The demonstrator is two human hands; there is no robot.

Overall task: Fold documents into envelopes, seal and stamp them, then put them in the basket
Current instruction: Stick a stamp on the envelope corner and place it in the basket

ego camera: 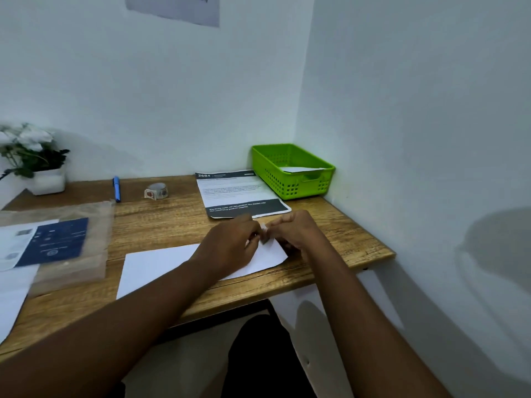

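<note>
A white envelope (pixel 161 265) lies flat near the front edge of the wooden desk (pixel 161 219). Above its right end my left hand (pixel 230 242) and my right hand (pixel 296 231) meet, both pinching a small stamp (pixel 263 232) between their fingertips. A roll of stamps (pixel 156 191) rests further back on the desk. A printed document (pixel 238 193) with dark bands lies behind my hands. The green basket (pixel 293 170) stands in the back right corner with a white envelope (pixel 301 169) inside it.
A blue pen (pixel 116 188) lies at the back left of the roll. A white pot with flowers (pixel 37 165) stands at the far left. A clear plastic sleeve with papers and a dark blue card (pixel 57 242) covers the left side. Walls close the back and right.
</note>
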